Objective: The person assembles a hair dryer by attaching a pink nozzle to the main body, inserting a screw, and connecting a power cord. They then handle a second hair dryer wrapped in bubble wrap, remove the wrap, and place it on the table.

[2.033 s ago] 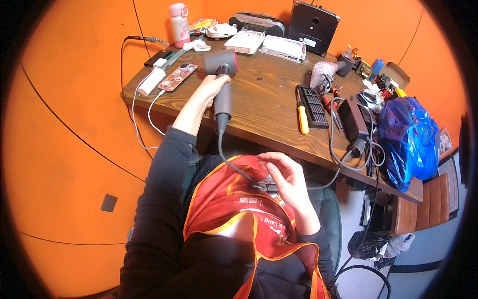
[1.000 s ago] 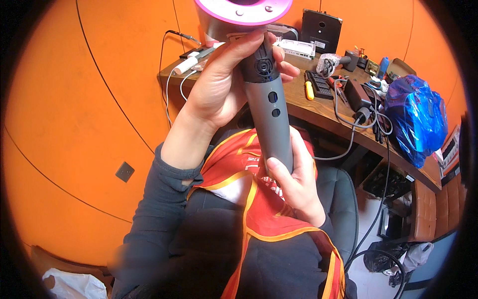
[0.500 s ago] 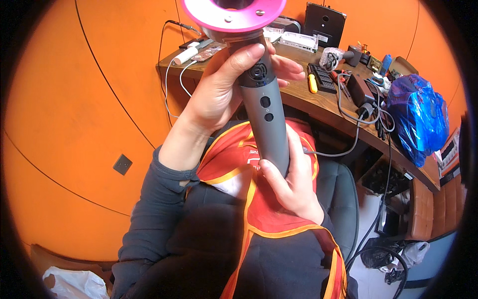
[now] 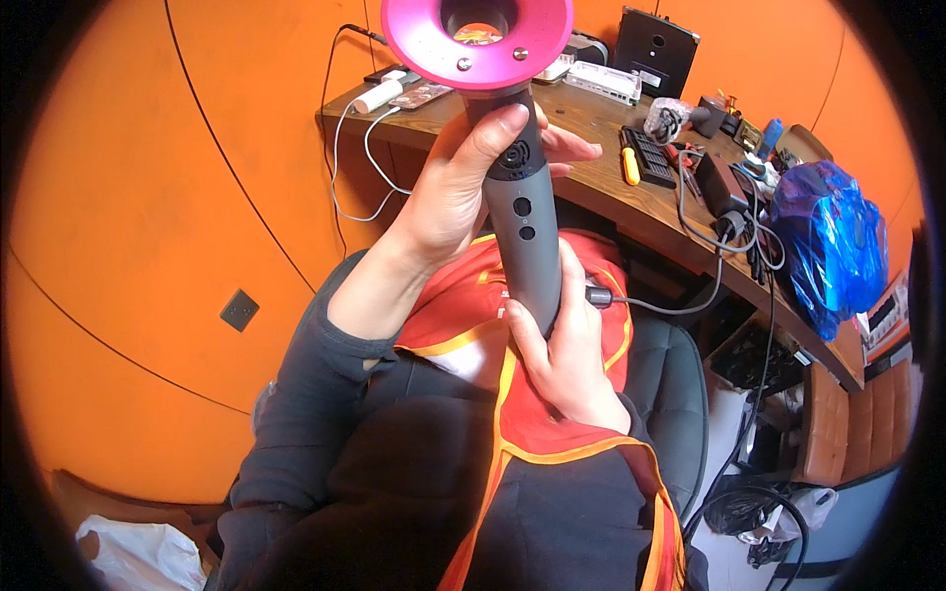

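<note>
A hair dryer (image 4: 524, 261) with a dark grey handle and a pink ring-shaped head is held upright before me, its hollow head towards the top of the view. Around the upper handle, just below the head, my left hand (image 4: 448, 192) is closed, thumb in front and fingers partly hidden behind. My right hand (image 4: 574, 364) grips the lower end of the handle, thumb across the front. Two dark round controls show on the handle, beneath a dark patterned section. Beside my right hand is a black connector (image 4: 597, 295) on a grey cable.
Along the wooden desk (image 4: 591, 197) lie a yellow-handled tool (image 4: 631, 165), a black bit case (image 4: 650, 153), tangled cables and a blue plastic bag (image 4: 828, 246). A white charger (image 4: 378, 96) sits at its left end. A dark chair (image 4: 670, 394) is at my right, an orange wall (image 4: 128, 197) at left.
The hair dryer's head has tilted, so more of its pink face and central hole show. Both hands keep their grip, and the black connector has come into view beside the right hand.
</note>
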### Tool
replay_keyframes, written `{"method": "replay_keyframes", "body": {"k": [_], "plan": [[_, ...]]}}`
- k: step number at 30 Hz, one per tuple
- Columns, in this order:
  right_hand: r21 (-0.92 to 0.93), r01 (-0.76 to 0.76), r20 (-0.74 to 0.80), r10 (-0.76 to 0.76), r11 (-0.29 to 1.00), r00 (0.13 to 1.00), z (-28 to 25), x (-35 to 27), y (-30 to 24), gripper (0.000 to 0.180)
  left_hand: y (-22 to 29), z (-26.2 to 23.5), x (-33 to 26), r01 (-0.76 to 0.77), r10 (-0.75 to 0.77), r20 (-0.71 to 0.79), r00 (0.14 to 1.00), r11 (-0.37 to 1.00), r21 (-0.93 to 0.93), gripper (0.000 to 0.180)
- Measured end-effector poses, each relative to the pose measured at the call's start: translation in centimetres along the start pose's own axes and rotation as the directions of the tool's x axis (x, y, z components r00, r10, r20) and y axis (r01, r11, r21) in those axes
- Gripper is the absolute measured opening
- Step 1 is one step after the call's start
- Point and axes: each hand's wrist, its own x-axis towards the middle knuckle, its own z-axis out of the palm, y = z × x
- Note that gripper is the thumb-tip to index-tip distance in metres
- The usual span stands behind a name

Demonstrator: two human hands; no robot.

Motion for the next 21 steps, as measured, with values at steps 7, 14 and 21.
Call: {"method": "replay_keyframes", "body": {"k": [7,14,21], "plan": [[0.824,-0.457,0.426,0.164,0.334,0.89,-1.7,1.2,-0.1,0.039,-1.2,-1.2,-0.1,0.133,-0.117,0.064,0.991,0.904,-0.407,0.053],[0.553,-0.309,0.291,0.168,0.774,0.942,-2.3,1.1,0.1,0.042,-0.1,-1.5,-0.1,0.211,-0.242,-0.028,0.97,0.892,-0.4,0.056],[0.118,0.106,0.016,-0.108,0.987,0.994,-0.9,0.4,0.4,0.057,2.3,0.5,-2.0,0.064,-0.076,-0.193,0.978,0.996,-0.066,0.051]]}}
